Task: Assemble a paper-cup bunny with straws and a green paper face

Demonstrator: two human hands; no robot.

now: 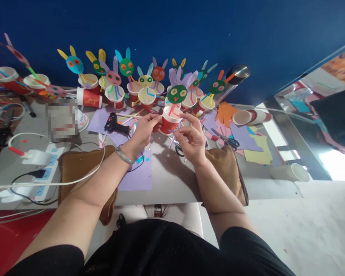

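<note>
In front of me is a red paper cup (169, 126) with a white rim. A green paper face (176, 94) with yellow eyes and light purple ears rises from it on a bent stem. My left hand (145, 132) is closed, thumb and fingers pinched together at the cup's left side; whatever lies between them is hidden. At the cup's right, my right hand (192, 140) pinches a small purple strip (171, 131) between thumb and finger. Its upper fingers extend near the rim.
Behind stands a row of cups with paper rabbit faces, such as a blue face (74, 64). A black glue gun (115, 123) lies left, scissors (228, 141) right among coloured paper. Brown cushions (83, 165) support my forearms. A power strip (47, 170) and cables lie left.
</note>
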